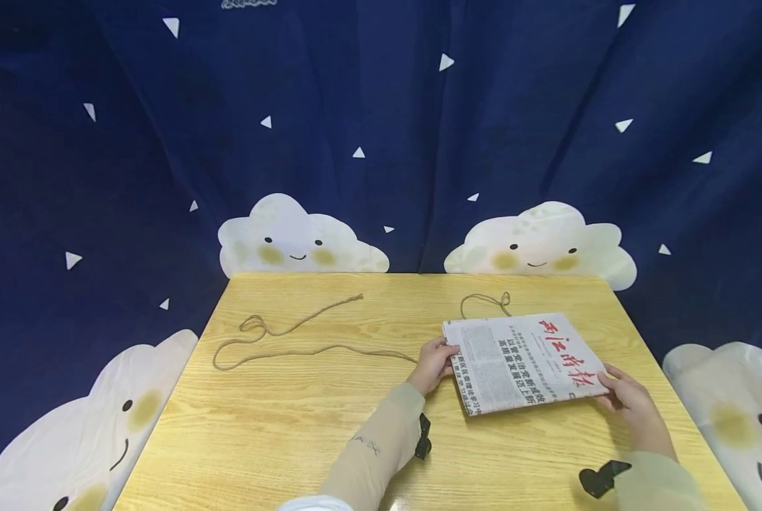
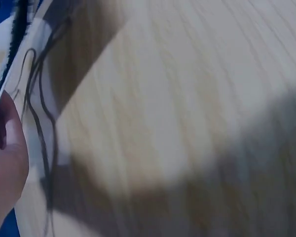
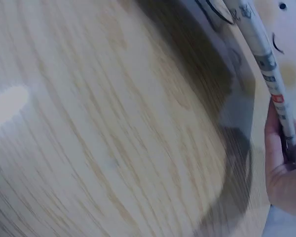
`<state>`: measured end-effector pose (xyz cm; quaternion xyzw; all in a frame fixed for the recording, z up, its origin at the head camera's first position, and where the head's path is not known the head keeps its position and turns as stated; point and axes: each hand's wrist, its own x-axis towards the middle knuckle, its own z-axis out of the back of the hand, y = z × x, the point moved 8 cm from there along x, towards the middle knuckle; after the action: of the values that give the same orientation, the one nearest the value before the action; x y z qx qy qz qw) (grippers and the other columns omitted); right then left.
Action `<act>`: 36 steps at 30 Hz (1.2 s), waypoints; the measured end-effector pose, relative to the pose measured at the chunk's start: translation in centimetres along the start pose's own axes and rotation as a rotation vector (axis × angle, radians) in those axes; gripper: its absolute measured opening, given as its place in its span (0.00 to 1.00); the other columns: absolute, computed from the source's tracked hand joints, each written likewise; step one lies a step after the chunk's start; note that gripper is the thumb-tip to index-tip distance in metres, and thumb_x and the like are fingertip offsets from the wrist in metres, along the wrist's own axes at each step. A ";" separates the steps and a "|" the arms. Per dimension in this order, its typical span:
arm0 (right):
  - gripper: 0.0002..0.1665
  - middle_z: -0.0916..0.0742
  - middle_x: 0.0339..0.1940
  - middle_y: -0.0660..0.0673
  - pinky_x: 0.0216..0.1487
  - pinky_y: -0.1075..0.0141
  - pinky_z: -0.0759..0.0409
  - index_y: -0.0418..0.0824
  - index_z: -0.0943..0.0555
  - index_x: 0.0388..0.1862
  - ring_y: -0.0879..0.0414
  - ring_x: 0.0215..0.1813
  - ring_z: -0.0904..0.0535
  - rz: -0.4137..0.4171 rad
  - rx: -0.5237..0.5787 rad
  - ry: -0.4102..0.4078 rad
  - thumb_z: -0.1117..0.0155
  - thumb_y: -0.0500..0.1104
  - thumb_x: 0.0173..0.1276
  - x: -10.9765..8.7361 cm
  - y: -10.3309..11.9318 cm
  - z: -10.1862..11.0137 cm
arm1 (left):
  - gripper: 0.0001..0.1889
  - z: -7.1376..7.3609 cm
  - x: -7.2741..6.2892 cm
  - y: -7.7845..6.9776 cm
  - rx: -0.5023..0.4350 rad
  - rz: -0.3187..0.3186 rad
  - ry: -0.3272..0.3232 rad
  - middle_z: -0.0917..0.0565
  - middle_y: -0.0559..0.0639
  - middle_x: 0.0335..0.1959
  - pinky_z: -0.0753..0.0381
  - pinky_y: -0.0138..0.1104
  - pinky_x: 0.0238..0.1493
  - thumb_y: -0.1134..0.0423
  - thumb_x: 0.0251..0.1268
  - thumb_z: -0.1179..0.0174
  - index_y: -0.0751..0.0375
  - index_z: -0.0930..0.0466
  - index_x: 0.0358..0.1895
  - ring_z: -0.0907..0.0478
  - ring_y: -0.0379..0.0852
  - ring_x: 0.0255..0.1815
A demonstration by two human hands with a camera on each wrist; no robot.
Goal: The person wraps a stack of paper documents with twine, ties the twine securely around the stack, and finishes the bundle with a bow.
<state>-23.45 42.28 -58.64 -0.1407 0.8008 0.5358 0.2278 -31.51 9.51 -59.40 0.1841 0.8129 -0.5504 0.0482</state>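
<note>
Pinching right edge of folded newspaper (image 1: 526, 363) with grip of right hand (image 1: 630, 394) | pinching left edge with grip of left hand (image 1: 433, 365) | holding newspaper raised over right part of counter (image 1: 278, 426) | showing twine (image 1: 349, 347) curving on left and looping past newspaper's far edge | backed by dark blue cloud-print curtain (image 1: 381, 92)

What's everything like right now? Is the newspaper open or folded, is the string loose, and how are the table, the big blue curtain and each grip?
Newspaper: folded, held up off the table
String: loose in curves, partly hidden by the newspaper
Left grip: holding the newspaper's left edge
Right grip: holding its right edge
Table: string lying on it
Curtain: hanging behind the table
</note>
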 end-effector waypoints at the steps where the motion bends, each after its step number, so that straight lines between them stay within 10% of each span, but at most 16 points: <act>1: 0.16 0.15 0.29 0.54 0.33 0.74 0.21 0.53 0.31 0.56 0.65 0.34 0.20 0.003 0.032 0.019 0.52 0.41 0.71 0.0 0.0 -0.5 | 0.17 0.4 -0.1 0.1 -0.001 0.004 -0.001 0.17 0.58 0.35 0.17 0.37 0.36 0.72 0.61 0.48 0.71 0.28 0.53 0.18 0.45 0.31; 5: 0.16 0.15 0.33 0.48 0.44 0.72 0.21 0.45 0.19 0.32 0.61 0.39 0.19 -0.014 0.315 0.125 0.55 0.40 0.72 0.2 -0.7 -3.4 | 0.19 1.9 -0.5 0.3 -0.041 -0.013 -0.012 0.18 0.61 0.39 0.18 0.39 0.38 0.73 0.61 0.49 0.71 0.31 0.57 0.18 0.47 0.35; 8: 0.17 0.15 0.34 0.44 0.52 0.69 0.24 0.41 0.19 0.34 0.57 0.41 0.18 -0.018 0.391 0.174 0.57 0.38 0.73 0.5 -2.0 -6.3 | 0.20 2.9 -0.8 0.3 -0.089 -0.033 -0.040 0.18 0.60 0.41 0.18 0.39 0.39 0.73 0.62 0.50 0.71 0.32 0.58 0.18 0.46 0.35; 13: 0.10 0.15 0.36 0.51 0.53 0.66 0.25 0.47 0.33 0.50 0.59 0.41 0.18 0.055 0.174 0.115 0.54 0.37 0.72 0.6 -4.3 -11.3 | 0.20 3.5 -1.2 0.2 -0.151 -0.038 -0.037 0.19 0.58 0.41 0.18 0.40 0.39 0.75 0.60 0.50 0.70 0.33 0.58 0.19 0.45 0.33; 21: 0.34 0.18 0.34 0.59 0.47 0.65 0.20 0.45 0.53 0.71 0.62 0.36 0.19 0.148 -0.078 -0.080 0.54 0.36 0.71 0.7 -5.5 -14.0 | 0.30 4.0 -1.8 0.8 -0.197 0.025 0.103 0.22 0.57 0.47 0.22 0.47 0.47 0.82 0.55 0.53 0.61 0.38 0.63 0.20 0.51 0.42; 29: 0.38 0.18 0.36 0.58 0.44 0.67 0.19 0.41 0.58 0.73 0.62 0.36 0.19 0.141 -0.250 -0.011 0.53 0.35 0.70 1.2 -5.5 -13.9 | 0.28 5.9 -1.9 -0.3 -0.085 0.084 0.187 0.23 0.60 0.51 0.20 0.39 0.46 0.79 0.58 0.51 0.67 0.39 0.65 0.20 0.47 0.42; 36: 0.37 0.16 0.41 0.45 0.38 0.64 0.18 0.36 0.56 0.72 0.57 0.35 0.18 0.129 -0.421 0.094 0.53 0.36 0.70 1.6 -6.3 -15.6 | 0.19 8.1 -1.4 -2.3 0.162 0.052 0.121 0.19 0.58 0.45 0.19 0.30 0.35 0.69 0.63 0.46 0.72 0.30 0.57 0.20 0.40 0.34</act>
<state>-25.20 25.46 -59.46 -0.1582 0.6885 0.6973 0.1211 -32.00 1.02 -60.13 0.2413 0.7622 -0.6007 -0.0020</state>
